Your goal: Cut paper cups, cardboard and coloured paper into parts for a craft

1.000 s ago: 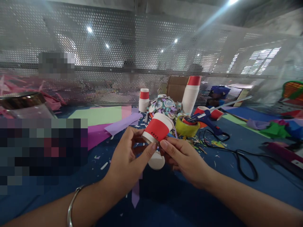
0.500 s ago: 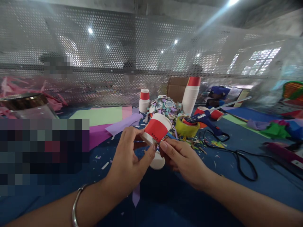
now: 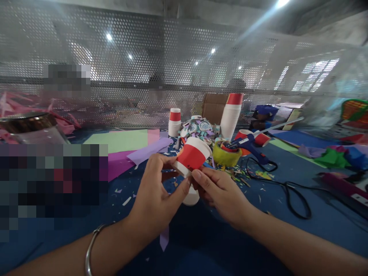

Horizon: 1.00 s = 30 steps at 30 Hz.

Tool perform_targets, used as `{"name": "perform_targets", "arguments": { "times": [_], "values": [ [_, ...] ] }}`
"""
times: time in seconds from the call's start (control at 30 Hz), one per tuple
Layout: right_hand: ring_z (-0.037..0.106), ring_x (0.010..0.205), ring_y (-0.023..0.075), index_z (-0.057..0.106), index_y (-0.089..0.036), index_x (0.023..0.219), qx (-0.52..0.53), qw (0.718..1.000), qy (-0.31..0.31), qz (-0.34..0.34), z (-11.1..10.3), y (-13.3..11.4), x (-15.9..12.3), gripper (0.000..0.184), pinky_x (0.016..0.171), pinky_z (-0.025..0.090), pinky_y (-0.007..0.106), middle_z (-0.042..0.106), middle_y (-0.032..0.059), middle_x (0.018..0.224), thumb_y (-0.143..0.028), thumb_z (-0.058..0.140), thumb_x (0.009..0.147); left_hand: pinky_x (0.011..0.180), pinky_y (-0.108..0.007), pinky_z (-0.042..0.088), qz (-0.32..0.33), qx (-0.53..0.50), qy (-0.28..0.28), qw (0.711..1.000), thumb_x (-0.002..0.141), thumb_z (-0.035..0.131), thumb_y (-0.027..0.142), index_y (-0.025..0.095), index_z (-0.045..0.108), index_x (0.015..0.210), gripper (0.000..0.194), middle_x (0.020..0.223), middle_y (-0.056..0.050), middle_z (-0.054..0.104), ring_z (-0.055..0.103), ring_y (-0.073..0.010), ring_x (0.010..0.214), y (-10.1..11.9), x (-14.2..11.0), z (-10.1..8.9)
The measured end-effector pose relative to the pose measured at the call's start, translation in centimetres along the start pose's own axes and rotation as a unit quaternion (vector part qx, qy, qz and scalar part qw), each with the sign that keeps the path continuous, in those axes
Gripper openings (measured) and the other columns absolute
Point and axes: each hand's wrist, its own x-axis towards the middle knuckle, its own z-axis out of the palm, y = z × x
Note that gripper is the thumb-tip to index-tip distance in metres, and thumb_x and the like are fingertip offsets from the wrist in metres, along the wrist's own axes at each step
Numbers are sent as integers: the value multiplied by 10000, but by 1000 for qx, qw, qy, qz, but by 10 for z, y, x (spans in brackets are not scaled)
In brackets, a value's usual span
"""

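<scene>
A red and white paper cup (image 3: 193, 155) is held tilted in front of me, its mouth toward the upper right. My left hand (image 3: 161, 188) grips the cup's base between thumb and fingers. On the lower right side of the cup, the thumb and fingertips of my right hand (image 3: 215, 191) are closed against it; whether they also pinch something small is hidden. Just below the hands lies a white round piece (image 3: 191, 197), partly covered by my fingers. A pointed purple paper strip (image 3: 164, 238) shows beneath my left wrist.
Behind the cup stand a short cup stack (image 3: 174, 122), a tall cup stack (image 3: 231, 117) and a paper-scrap pile (image 3: 198, 128). A blue glue gun (image 3: 248, 142) rests on yellow tape (image 3: 227, 155), its black cord (image 3: 290, 191) looping right. Coloured sheets (image 3: 120, 141) lie left.
The cup has turned a little in my hands: an orange mark now shows at its left, and the dark lettering is mostly covered. My right thumb has shifted slightly up and left.
</scene>
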Motion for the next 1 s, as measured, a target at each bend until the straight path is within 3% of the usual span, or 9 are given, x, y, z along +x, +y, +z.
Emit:
{"name": "perform_targets", "arguments": {
  "times": [0.3, 0.63, 0.87, 1.0],
  "values": [
    [232, 428, 43, 499, -176, 728, 19, 999, -23, 21, -1, 0, 1, 417, 373, 203, 168, 306, -86, 523, -546, 484, 922, 845, -443, 551, -63, -37, 38, 997, 751, 708, 275, 209, 484, 1038, 370, 1079, -90, 602, 620, -263, 1028, -5, 8, 1],
    [199, 411, 42, 497, -180, 722, 28, 998, -30, 43, -3, -5, -1, 405, 357, 184, 171, 276, -97, 507, -531, 484, 923, 833, -465, 562, -29, -24, 53, 998, 749, 709, 274, 205, 490, 1070, 394, 1084, -100, 593, 632, -257, 992, -10, 9, 0],
    [199, 400, 44, 519, -174, 720, 41, 998, -31, 47, -1, -4, 0, 416, 349, 163, 178, 277, -99, 490, -546, 500, 905, 830, -429, 561, 75, 81, 41, 993, 718, 696, 177, 214, 510, 1042, 376, 1030, -56, 512, 601, -226, 968, -7, 4, 1],
    [228, 408, 43, 521, -172, 720, 42, 998, -16, 45, -2, -5, -1, 421, 358, 172, 172, 289, -93, 500, -551, 502, 904, 842, -431, 547, 20, 18, 26, 999, 724, 709, 222, 198, 500, 1067, 403, 1067, -85, 558, 611, -242, 990, -2, 4, 1]
  ]
}}
